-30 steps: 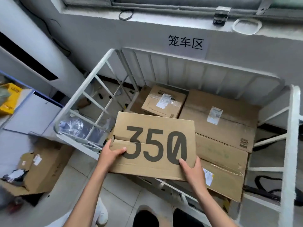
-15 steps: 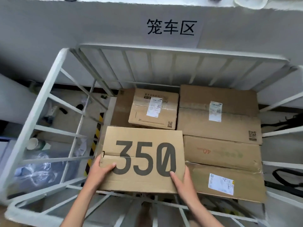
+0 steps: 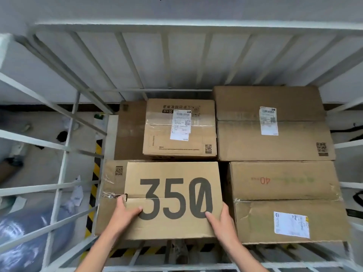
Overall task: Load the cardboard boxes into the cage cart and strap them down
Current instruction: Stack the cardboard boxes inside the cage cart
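head view, 350 box (image 3: 172, 199): dropping from rail height into the cage cart (image 3: 176, 28), settling between both hands on a lower box (image 3: 110, 183).
left hand (image 3: 123, 214): gripping the left edge, thumb on top.
right hand (image 3: 222, 222): gripping the right edge.
task: loading is nearing release, strapping is not yet begun.

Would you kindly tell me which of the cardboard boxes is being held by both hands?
The front-left box printed 350: the left hand and right hand grip its near corners, and no other is touched.
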`<state>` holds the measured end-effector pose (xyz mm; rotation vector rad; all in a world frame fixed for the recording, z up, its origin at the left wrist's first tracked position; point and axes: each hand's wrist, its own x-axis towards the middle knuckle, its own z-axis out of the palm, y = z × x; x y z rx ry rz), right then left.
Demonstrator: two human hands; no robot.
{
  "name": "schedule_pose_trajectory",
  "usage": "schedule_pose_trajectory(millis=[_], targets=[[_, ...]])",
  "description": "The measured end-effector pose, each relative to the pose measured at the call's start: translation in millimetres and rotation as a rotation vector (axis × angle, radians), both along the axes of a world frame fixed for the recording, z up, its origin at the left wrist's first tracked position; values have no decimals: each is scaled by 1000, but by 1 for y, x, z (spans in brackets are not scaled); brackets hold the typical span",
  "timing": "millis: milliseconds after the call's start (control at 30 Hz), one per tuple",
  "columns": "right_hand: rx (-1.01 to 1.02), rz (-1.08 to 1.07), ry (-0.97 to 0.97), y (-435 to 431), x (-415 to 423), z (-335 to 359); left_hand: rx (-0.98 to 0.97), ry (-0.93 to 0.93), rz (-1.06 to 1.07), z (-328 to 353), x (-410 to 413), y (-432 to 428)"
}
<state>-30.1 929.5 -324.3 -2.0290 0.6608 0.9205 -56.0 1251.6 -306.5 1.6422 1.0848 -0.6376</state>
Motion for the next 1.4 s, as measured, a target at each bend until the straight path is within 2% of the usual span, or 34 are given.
schedule_pose_trajectory(millis=[267, 433, 700, 833, 967, 1233, 1400], targets=[[-127, 85, 23, -3, 20, -37, -31, 42, -68, -51, 29, -3], [-147, 45, -7, 3, 21, -46, -13, 65, -85, -69, 37, 2], [-105, -38, -48, -2, 8, -51, 48, 73, -144, -77, 28, -2], [-118, 31, -75, -9, 12, -41, 167, 41, -159, -74, 30, -12], [-96, 105, -84, -31, 13, -10, 391, 47, -282, -47, 27, -68], [-62, 72, -163, -137, -21, 96, 281, -120, -607, 50, 10, -231], [-30, 58, -199, -193, -51, 150, 241, -196, -633, 114, 2, -318]])
